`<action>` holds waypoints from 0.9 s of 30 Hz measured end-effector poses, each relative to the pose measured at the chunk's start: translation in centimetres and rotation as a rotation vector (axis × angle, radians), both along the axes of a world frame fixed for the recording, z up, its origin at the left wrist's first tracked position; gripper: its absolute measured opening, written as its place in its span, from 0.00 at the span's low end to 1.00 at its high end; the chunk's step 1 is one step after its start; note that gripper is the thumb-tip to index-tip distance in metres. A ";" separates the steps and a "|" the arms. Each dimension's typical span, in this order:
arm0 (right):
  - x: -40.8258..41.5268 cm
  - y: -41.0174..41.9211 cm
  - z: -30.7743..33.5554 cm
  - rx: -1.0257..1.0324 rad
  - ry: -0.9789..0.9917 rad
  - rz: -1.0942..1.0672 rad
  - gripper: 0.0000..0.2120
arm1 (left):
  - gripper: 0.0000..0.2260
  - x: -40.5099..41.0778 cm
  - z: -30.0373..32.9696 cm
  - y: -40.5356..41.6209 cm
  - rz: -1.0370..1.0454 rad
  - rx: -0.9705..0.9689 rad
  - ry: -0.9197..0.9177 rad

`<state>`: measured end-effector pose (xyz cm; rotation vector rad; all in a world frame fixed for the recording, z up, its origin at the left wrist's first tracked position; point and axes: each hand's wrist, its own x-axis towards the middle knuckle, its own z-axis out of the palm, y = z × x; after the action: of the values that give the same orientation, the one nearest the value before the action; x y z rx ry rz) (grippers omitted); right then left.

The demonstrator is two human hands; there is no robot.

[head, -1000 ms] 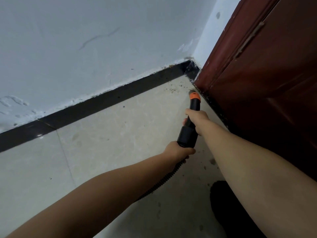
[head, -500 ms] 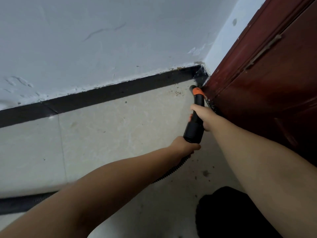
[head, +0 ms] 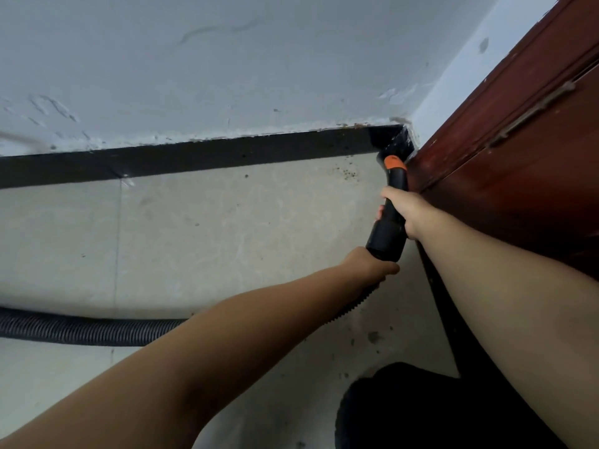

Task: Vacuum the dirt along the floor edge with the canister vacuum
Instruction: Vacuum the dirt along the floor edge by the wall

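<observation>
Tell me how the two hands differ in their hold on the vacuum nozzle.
The right hand grips the vacuum nozzle further forward, nearer its orange band; the left hand holds behind it, where the ribbed hose joins. The right hand lies beside the red-brown door; the left hand is over open floor. Both curl round the same tool, aimed into the corner.

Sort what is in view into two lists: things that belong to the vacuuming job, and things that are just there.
Part of the job:
- black vacuum nozzle with orange collar, tip in the corner
- black ribbed hose
- dark dirt specks on the pale floor tile
- black skirting strip
- left hand, right hand, both gripping the nozzle

Just there:
- dark red wooden door
- white scuffed wall
</observation>
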<state>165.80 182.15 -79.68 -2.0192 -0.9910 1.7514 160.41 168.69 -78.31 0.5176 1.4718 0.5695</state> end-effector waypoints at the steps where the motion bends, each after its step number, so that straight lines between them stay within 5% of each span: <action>1: 0.2 0.0 0.0 0.004 -0.003 -0.001 0.08 | 0.11 0.2 0.0 0.0 -0.002 -0.003 -0.005; 16: -2.1 -2.3 1.4 -0.017 -0.029 0.326 0.05 | 0.09 1.0 0.5 -2.7 0.176 0.000 -0.116; 23: 0.1 -2.0 1.7 0.003 -0.063 0.129 0.04 | 0.07 0.8 1.9 -2.3 0.074 -0.024 -0.145; 27: 1.4 -3.0 1.6 -0.048 -0.088 0.191 0.05 | 0.10 2.2 3.0 -3.5 0.033 -0.045 -0.203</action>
<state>167.24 179.15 -78.07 -2.1084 -1.2165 1.8098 162.64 165.23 -75.35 0.3896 1.2986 0.5958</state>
